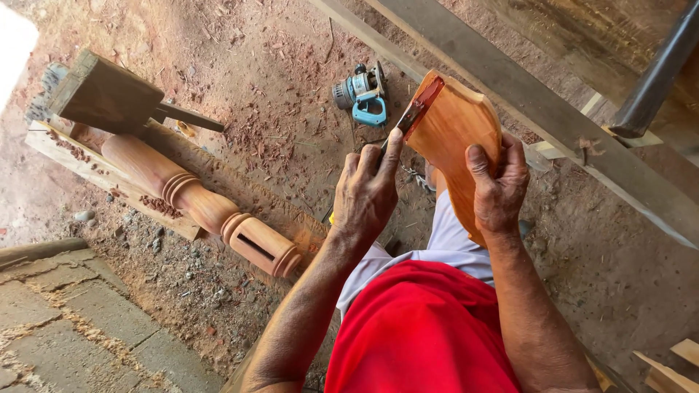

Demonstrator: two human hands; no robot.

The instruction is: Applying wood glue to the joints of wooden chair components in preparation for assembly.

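Left hand (368,193) fingers clamped on a chisel (411,116) against the curved wooden panel (459,131), right hand (499,185) gripping its edge; panel looks stiff, light, best held edgewise.

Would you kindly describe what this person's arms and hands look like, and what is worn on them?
Both forearms are bare, with no sleeves in view. The left hand and the right hand wear no gloves, and no rings, watch or bracelets show. The hands look sinewy, with prominent knuckles and short nails. Below the arms the person wears a red garment over pale grey cloth.
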